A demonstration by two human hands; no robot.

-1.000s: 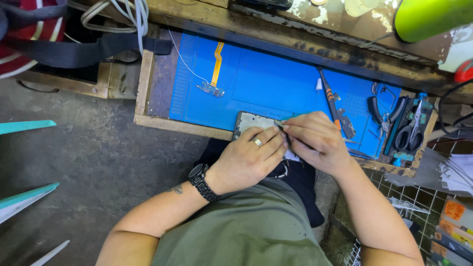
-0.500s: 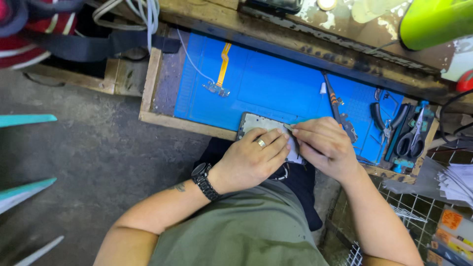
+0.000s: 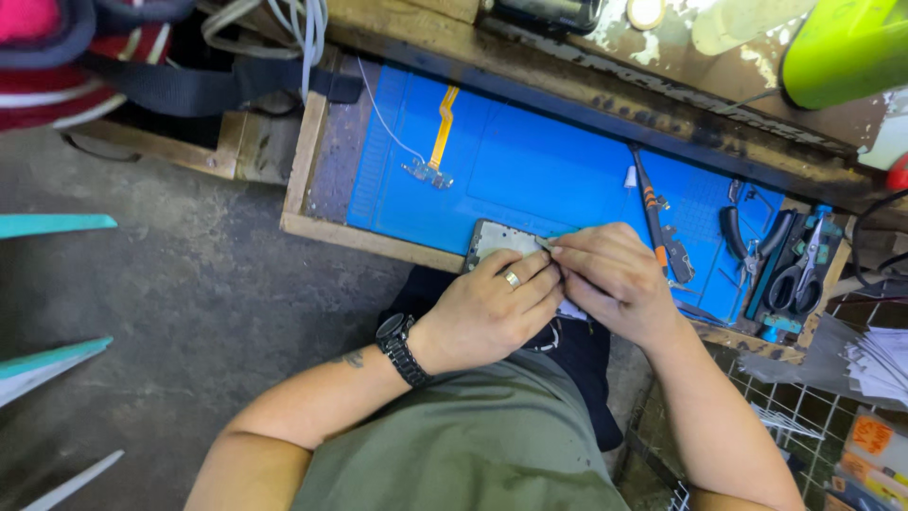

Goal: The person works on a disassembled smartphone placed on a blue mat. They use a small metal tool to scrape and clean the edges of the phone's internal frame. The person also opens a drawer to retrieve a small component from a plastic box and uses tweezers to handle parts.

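An opened phone body (image 3: 499,240) with a grey inside lies at the near edge of a blue work mat (image 3: 558,180). My left hand (image 3: 492,308), with a ring and a black wristwatch, grips its near side. Over the phone's right end my right hand (image 3: 615,279) pinches a thin tool whose tip touches the phone at the fingertips. Both hands press together and hide most of the phone.
An orange flex cable (image 3: 437,142) lies on the mat's far left. A screwdriver (image 3: 649,203), pliers (image 3: 747,241) and scissors (image 3: 799,274) sit at the right. A wooden tray edge (image 3: 369,241) borders the mat. A lime-green object (image 3: 846,47) stands at the far right; a wire rack (image 3: 785,416) is below right.
The hands stay together on the phone and shift slightly; the right fingertips have closed in on the phone's right end. The view has drifted a little.
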